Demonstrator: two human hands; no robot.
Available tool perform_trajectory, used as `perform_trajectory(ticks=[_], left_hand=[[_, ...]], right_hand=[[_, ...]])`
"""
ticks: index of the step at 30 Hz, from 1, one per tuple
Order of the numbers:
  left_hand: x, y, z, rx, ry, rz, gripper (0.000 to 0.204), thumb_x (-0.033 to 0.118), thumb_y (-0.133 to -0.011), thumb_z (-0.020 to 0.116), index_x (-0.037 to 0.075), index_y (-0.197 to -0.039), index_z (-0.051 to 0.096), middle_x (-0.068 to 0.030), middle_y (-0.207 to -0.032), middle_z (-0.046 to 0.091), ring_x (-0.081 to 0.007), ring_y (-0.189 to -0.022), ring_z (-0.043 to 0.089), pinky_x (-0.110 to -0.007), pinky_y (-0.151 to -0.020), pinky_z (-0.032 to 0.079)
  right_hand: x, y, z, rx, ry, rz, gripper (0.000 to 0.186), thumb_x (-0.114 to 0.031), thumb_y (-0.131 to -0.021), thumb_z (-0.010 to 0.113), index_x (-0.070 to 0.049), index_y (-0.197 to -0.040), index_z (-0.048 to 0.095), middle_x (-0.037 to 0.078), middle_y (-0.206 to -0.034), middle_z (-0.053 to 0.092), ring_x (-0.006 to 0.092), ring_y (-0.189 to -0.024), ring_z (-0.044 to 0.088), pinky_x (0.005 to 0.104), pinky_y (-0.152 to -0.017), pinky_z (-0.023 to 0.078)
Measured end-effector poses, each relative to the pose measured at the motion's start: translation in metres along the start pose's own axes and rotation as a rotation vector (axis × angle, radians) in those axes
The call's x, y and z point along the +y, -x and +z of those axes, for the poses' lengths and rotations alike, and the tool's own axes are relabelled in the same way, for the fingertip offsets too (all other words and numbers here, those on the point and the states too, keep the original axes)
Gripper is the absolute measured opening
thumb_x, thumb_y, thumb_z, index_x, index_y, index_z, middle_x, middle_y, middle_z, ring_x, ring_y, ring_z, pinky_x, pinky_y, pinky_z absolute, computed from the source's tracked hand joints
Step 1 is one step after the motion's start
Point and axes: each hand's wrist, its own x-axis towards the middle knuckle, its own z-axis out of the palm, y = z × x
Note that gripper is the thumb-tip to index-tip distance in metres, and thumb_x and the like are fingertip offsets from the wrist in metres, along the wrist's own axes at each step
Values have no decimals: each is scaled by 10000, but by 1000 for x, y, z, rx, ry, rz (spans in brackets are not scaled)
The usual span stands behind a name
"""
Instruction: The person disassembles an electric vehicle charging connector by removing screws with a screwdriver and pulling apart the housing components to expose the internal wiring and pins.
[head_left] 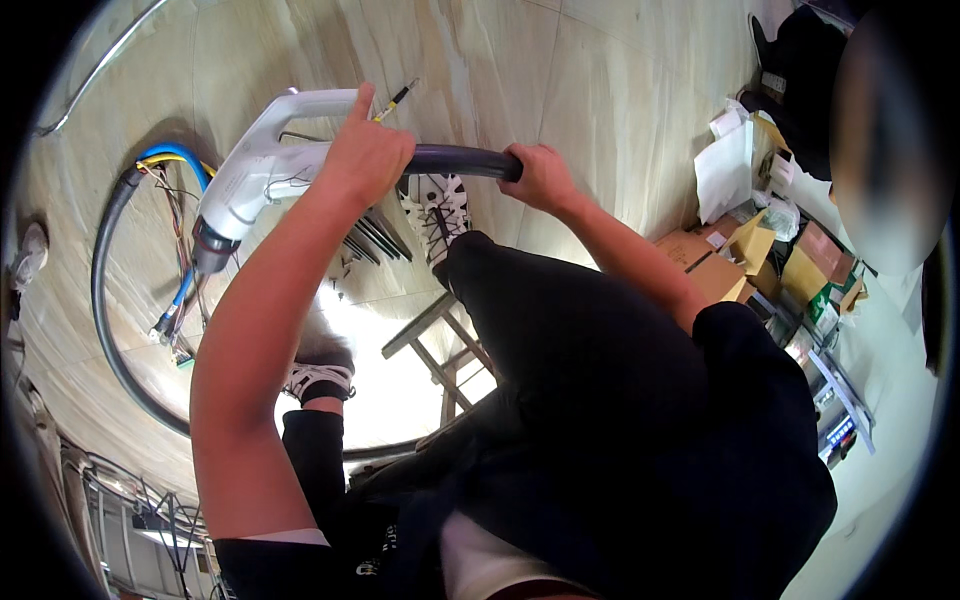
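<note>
A white EV charging gun (247, 182) with a dark round nose hangs above the floor, tilted down to the left. My left hand (368, 155) is closed around its rear end, where a thick black cable (455, 160) comes out; one finger points up along the white handle. Farther right, my right hand (541, 180) wraps round that cable. On the floor at left, a black cable (103, 290) curves in a loop. Its stripped end shows blue and yellow wires (172, 152) and several thin ones. A yellow-and-black screwdriver-like tool (394, 103) lies beyond my left hand.
Several dark strips (380, 236) lie on the floor near my shoe (437, 215). A small wooden stool (450, 345) stands between my legs. Cardboard boxes (712, 265) and packaging are piled at right, near another person (805, 75). A metal rack (125, 520) stands at lower left.
</note>
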Motion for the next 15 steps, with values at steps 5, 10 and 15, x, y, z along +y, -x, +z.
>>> perform_trajectory(ticks=[5,10,15], left_hand=[[-13,-17,22,143,27,-15,151,64,-879,488,106,-804,612,-122,-674,670,-286,-758,705,-547,-1221,108],[-22,-19,27,135,-39,-65,195,80,-899,479,98,-849,666,-92,-726,697,-274,-793,713,-542,-1218,141],[-25,-4,47,401,78,-122,210,107,-885,544,88,-1059,661,-130,-1051,696,-262,-1029,665,-581,-1161,235]], right_hand=[[17,-15,17,-49,-210,72,384,-253,-703,746,-108,-1049,660,180,-931,690,378,-911,663,477,-788,523],[8,-27,11,-49,-243,51,387,-225,-698,762,-80,-1042,662,183,-916,687,371,-882,665,452,-778,522],[9,-41,14,-103,-268,87,434,-230,-703,785,-74,-1093,673,182,-930,690,348,-874,671,429,-786,521]])
